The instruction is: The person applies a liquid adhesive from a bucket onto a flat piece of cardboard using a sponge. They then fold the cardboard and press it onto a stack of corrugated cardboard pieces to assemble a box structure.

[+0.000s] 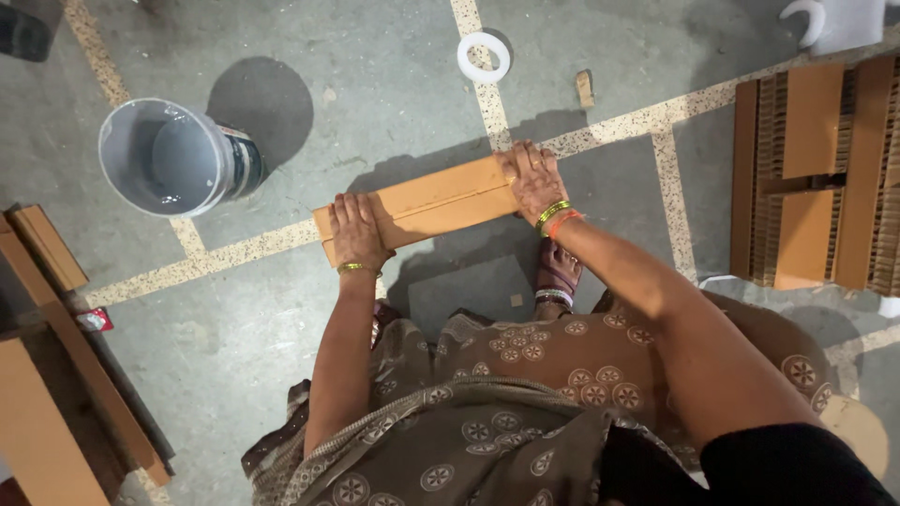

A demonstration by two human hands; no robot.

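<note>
Head view looking straight down: grey concrete floor [375, 75] with pale speckled lines, stacked honeycomb cardboard [816, 178] at the right edge. A long cardboard piece [427, 201] lies on the floor mid-frame; left hand [356, 230] lies flat on its left end, right hand [532, 180] flat on its right end, fingers spread, not gripping. Grey bucket [169, 157] upper left, white tape ring [483, 56] up top.

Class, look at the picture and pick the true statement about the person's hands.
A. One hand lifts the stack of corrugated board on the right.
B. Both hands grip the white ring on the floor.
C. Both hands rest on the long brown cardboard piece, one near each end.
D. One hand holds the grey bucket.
C: the left hand and the right hand press flat on the long brown cardboard piece, one near each end, while the grey bucket and white ring sit untouched.
</note>
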